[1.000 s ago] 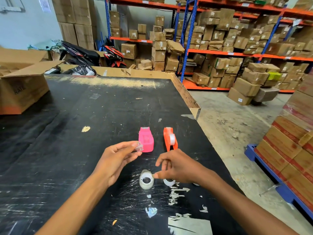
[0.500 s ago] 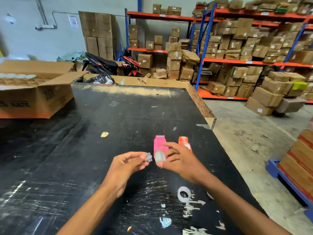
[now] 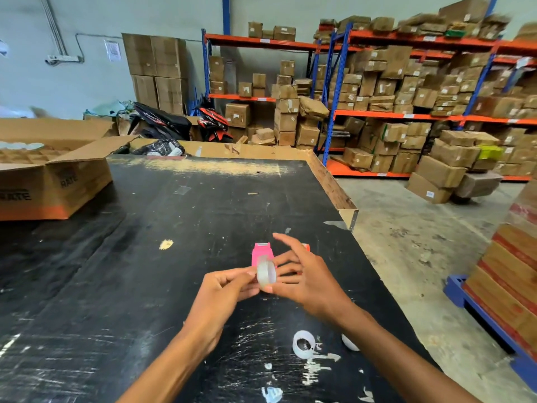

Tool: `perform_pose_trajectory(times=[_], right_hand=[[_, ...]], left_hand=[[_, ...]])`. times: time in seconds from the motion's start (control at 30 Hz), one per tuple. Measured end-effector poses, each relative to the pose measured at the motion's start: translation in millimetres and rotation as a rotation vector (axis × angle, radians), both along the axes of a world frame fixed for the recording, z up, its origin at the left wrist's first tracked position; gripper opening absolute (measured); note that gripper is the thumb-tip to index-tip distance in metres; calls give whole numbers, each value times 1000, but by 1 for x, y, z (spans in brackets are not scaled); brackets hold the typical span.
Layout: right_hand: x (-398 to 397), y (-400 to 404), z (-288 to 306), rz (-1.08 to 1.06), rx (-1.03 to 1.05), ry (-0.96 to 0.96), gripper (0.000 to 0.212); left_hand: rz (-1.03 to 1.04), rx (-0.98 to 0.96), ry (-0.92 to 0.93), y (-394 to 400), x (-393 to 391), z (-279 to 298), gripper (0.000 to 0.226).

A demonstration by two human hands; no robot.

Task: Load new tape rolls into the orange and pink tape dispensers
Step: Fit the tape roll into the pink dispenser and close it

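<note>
I see a scuffed black table [image 3: 145, 286] in a warehouse of boxed shelving. My left hand [image 3: 220, 292] and right hand [image 3: 305, 282] pinch one clear tape roll [image 3: 266, 271] between them, fingertips closed on its rim, above the pink dispenser [image 3: 260, 253]. The orange dispenser [image 3: 305, 246] peeks out behind my right hand. I'd keep the roll square and find its loose end before seating it. A spare roll [image 3: 303, 344] lies nearer me.

Pink dispenser [image 3: 262, 253] lies on table [image 3: 145, 257], carton [image 3: 55, 181] far left.
</note>
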State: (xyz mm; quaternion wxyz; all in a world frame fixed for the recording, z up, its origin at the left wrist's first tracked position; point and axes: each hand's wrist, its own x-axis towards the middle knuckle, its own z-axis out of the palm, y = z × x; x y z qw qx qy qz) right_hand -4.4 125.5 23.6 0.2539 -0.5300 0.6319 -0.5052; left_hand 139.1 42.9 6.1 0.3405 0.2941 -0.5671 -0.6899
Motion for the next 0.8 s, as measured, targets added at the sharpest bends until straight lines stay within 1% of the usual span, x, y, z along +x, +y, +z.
perform_pose_trajectory(times=[0.07, 0.1, 0.2, 0.3, 0.4, 0.53, 0.63, 0.73, 0.8], right_hand=[[-1, 0, -1, -8, -18, 93, 87], [-1, -1, -2, -10, -22, 135, 88], [2, -3, -4, -8, -33, 240, 85], [5, -5, -6, 3, -65, 263, 79], [6, -5, -6, 11, -79, 247, 77], [4, -7, -8, 24, -77, 201, 76], [-2, -11, -9, -2, -79, 68, 75], [-10, -16, -8, -19, -72, -45, 71], [-15, -20, -7, -28, -51, -47, 64]], left_hand=[[5, 29, -22, 2, -3, 6, 29], [0, 9, -39, 3, -4, 8, 28], [40, -109, -101, 4, -7, 9, 10], [137, -169, -168, -1, -11, 8, 9], [185, -185, -196, -3, -14, 8, 10], [184, -195, -210, -5, -16, 6, 12], [118, -158, -186, -7, -15, 9, 17], [52, -107, -117, -13, -16, 13, 15], [56, -110, -118, -18, -20, 13, 15]])
